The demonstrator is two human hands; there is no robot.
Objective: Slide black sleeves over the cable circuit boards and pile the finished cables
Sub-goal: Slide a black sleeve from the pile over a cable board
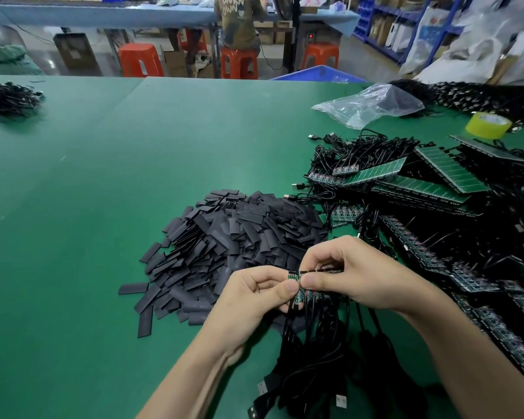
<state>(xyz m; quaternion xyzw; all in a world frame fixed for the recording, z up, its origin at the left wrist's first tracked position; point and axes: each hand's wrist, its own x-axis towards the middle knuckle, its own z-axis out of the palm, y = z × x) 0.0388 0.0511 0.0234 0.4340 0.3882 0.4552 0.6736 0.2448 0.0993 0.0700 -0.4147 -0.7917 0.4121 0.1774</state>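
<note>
Head camera: my left hand (254,294) pinches the end circuit board (295,293), my right hand (354,276) pinches the neighbour boards (315,297), I think to separate one; black sleeves (233,237) lie piled just behind, ready.

Yellow tape roll (488,124), clear plastic bag (372,105), orange stools (139,60), seated person (239,22)

black sleeve heap (233,237) beside cabled boards (436,182)
</note>
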